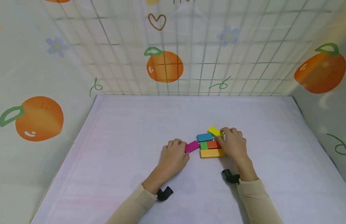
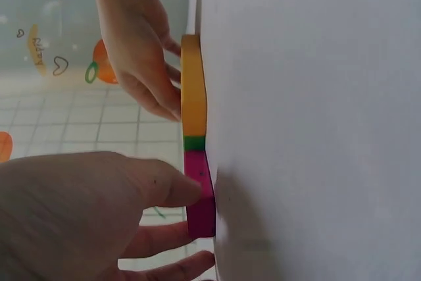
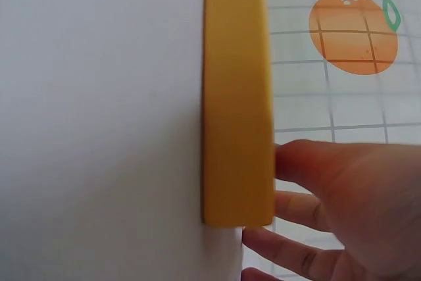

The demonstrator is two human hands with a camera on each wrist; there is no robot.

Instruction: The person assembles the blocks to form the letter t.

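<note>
My left hand (image 1: 173, 157) pinches a magenta block (image 1: 192, 146) between thumb and fingers; the left wrist view shows the thumb across the near side of this block (image 2: 200, 218). Its far end meets the left side of a flat group of coloured blocks. My right hand (image 1: 235, 144) holds the right end of a tilted yellow block (image 1: 214, 130) at the back of the group. A blue block (image 1: 205, 137) lies beside the yellow one. In front of it sit a green block (image 1: 203, 145) and a red block (image 1: 213, 144), with a long orange block (image 1: 212, 153) nearest me.
The blocks lie on a white tabletop (image 1: 119, 130). Behind it hangs a pale backdrop (image 1: 128, 62) printed with a grid and oranges. Black wrist pieces show below both hands, the left one (image 1: 165, 194) and the right one (image 1: 230, 176).
</note>
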